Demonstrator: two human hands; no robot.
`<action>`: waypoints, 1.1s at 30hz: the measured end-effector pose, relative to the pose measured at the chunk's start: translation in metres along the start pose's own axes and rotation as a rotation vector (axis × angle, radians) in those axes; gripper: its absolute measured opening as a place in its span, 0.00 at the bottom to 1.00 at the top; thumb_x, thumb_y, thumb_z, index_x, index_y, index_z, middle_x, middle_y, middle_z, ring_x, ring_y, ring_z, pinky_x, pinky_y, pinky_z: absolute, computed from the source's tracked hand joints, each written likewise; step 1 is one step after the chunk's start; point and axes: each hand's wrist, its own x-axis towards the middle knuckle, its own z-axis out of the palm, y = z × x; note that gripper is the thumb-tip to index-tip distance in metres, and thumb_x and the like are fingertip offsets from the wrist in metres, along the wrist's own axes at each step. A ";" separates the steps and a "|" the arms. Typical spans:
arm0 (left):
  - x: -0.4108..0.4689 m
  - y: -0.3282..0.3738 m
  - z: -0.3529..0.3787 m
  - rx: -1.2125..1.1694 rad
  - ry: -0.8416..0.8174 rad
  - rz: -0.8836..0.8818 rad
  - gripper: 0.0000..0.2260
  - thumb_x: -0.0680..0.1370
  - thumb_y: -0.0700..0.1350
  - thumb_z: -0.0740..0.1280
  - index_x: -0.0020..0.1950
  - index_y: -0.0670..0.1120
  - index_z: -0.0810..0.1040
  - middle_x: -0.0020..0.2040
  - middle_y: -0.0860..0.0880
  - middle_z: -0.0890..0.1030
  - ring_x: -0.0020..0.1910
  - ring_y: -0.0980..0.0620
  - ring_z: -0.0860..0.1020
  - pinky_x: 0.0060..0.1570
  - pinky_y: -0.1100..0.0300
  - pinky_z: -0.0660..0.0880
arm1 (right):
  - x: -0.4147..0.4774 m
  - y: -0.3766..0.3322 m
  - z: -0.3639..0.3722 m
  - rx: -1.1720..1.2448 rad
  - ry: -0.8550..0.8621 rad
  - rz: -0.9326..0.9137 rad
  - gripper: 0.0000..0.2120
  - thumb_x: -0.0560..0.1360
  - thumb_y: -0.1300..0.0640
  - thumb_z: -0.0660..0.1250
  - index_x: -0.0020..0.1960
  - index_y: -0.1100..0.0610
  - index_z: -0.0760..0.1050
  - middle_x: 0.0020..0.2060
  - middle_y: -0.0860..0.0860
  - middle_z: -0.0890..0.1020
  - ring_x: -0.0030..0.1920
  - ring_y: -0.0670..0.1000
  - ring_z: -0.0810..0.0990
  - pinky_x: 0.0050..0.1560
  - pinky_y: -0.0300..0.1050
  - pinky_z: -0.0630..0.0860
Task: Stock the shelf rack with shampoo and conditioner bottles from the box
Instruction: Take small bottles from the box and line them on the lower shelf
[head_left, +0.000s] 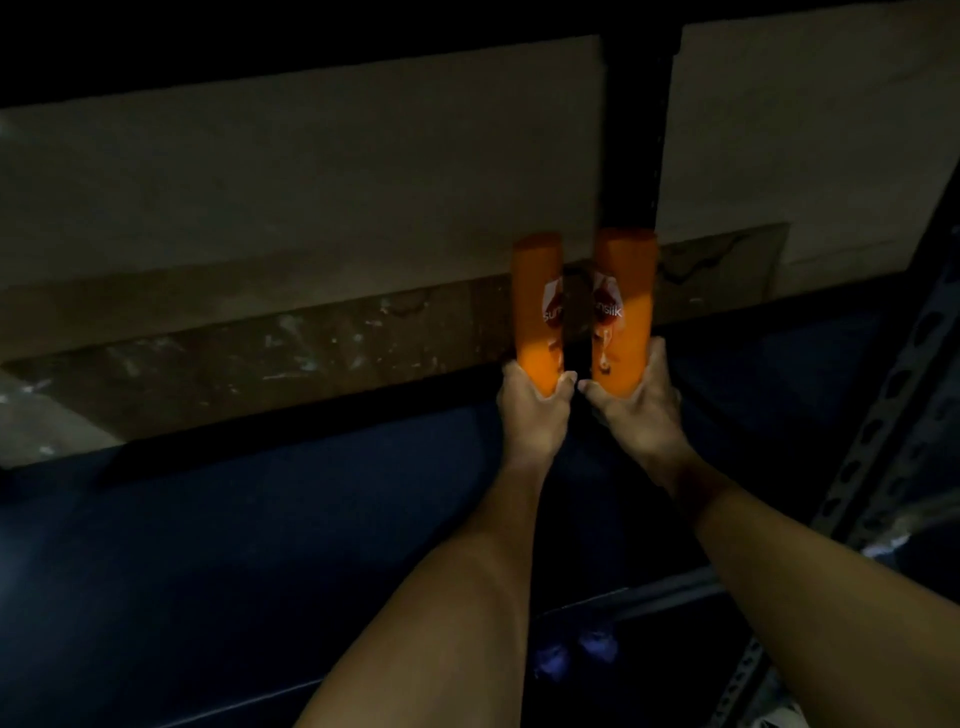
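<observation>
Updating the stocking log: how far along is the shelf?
Done: nothing visible; no bottles stand on the dark shelf. In hand: the left hand grips one orange bottle and the right hand another, both near the shelf's back. Left: setting them down; the box is out of view.

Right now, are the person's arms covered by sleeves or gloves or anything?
No. Both forearms are bare as far as the picture shows, with no sleeves in view. The left hand and right hand wear no gloves. I see no watch, bracelet or ring, though the light is dim and small things could be missed.
</observation>
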 end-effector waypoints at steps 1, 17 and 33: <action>0.001 -0.002 0.000 0.007 -0.004 0.005 0.17 0.76 0.46 0.74 0.58 0.37 0.75 0.50 0.39 0.82 0.47 0.41 0.83 0.40 0.57 0.78 | 0.000 0.000 0.000 0.000 0.005 -0.001 0.27 0.74 0.54 0.76 0.62 0.42 0.62 0.49 0.41 0.75 0.51 0.48 0.78 0.55 0.56 0.80; -0.039 0.008 -0.046 0.121 -0.147 -0.027 0.39 0.74 0.44 0.78 0.79 0.48 0.59 0.70 0.51 0.72 0.70 0.53 0.71 0.69 0.54 0.72 | -0.047 -0.001 -0.024 0.006 0.135 0.057 0.53 0.70 0.62 0.79 0.81 0.47 0.47 0.77 0.55 0.63 0.76 0.55 0.63 0.66 0.45 0.64; -0.341 -0.035 -0.234 0.432 -0.105 0.136 0.22 0.77 0.41 0.73 0.70 0.50 0.75 0.69 0.55 0.76 0.70 0.57 0.71 0.69 0.64 0.65 | -0.363 0.043 -0.015 -0.166 -0.132 -0.072 0.36 0.73 0.62 0.72 0.77 0.45 0.63 0.72 0.43 0.72 0.73 0.46 0.70 0.71 0.57 0.70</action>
